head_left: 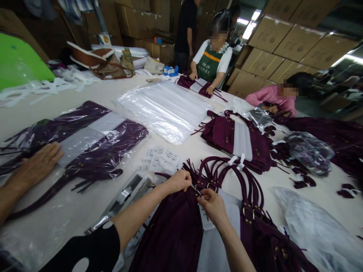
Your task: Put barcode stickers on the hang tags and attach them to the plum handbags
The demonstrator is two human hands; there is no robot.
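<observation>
A dark purple handbag (176, 226) lies in front of me, with a pale grey wrap (215, 249) across its middle. My left hand (180, 181) is closed at its top edge, beside the strap fittings; what it pinches is hidden. Close by on the right, my right hand (212, 206) pinches a thin white string at a brass fitting. A white hang tag (207, 221) shows beneath that hand, against the wrap. Purple handles (252, 185) bound with white ties arch over more purple bags (263, 234) on the right.
Another person's hand (36, 166) rests on a plastic-bagged purple handbag (113, 139) at left. Clear plastic bags (167, 105), white labels (164, 160) and a stack of purple bags (224, 132) lie beyond. Two people work across the table; cartons (266, 34) are stacked behind.
</observation>
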